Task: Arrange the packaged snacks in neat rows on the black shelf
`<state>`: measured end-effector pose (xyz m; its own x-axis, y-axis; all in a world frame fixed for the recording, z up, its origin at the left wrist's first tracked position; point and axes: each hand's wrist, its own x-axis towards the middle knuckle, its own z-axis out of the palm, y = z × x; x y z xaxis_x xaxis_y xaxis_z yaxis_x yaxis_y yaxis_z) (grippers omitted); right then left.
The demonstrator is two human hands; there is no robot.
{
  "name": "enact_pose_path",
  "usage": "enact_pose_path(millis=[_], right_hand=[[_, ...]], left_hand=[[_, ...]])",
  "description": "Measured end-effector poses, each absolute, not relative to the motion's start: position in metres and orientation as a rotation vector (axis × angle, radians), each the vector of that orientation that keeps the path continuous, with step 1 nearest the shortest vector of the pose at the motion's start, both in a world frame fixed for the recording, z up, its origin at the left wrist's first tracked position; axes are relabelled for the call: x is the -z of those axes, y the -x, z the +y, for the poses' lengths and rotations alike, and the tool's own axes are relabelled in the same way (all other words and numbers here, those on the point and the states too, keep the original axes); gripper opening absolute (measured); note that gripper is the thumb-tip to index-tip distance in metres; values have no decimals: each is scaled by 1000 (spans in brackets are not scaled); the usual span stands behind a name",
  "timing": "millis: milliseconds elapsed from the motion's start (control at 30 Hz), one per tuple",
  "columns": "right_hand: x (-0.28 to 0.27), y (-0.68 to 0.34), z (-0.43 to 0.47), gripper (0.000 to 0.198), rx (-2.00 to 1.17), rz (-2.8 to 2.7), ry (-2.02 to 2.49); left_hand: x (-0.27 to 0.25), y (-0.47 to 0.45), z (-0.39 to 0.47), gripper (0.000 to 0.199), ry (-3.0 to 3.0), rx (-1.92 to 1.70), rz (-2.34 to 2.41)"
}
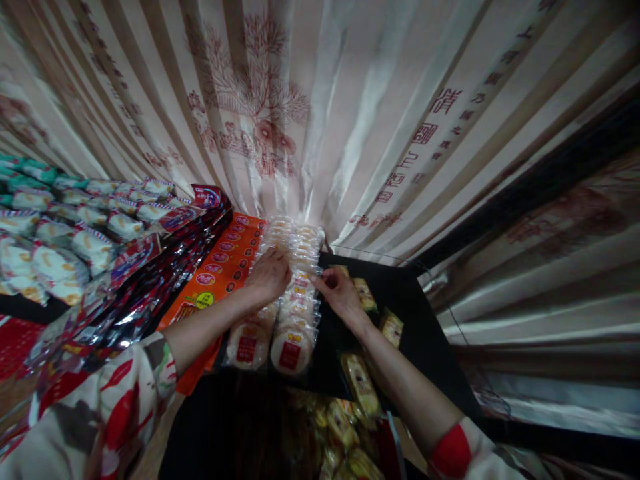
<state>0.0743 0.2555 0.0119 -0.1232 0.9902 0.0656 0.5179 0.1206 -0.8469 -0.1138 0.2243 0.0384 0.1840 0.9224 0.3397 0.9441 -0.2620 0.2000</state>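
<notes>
Two rows of round, pale, rice-cracker-like packets in clear wrappers, the left row (pixel 249 345) and the right row (pixel 293 347), lie overlapping with red labels on the nearest ones. Over the left row rests my left hand (pixel 270 273), its fingers curled in; what lies under the fingertips is hidden. At the outer edge of the right row, my right hand (pixel 340 291) has thumb and forefinger close together on a wrapper edge. Yellow wrapped snacks (pixel 359 380) lie below and beside my right forearm, some partly covered by it.
Left of the rows are orange packs (pixel 220 260), shiny dark red bags (pixel 165 270) and many white packets (pixel 60 267), with green packets (pixel 37 170) behind. More yellow snacks (pixel 343 427) sit lower in front. A black tabletop (pixel 425 333) meets a printed curtain (pixel 330 133).
</notes>
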Motion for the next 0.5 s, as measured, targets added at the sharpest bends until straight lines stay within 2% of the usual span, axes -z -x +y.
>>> enact_pose_path(millis=[300,500], right_hand=[[-6,-75,249,33,-919,-1703,1433],[-1,-72,248,31,-950,-1649,1415]], left_hand=[[-47,119,215,16,2424,698,-1862],[-62,120,200,17,2628,499,-1693]])
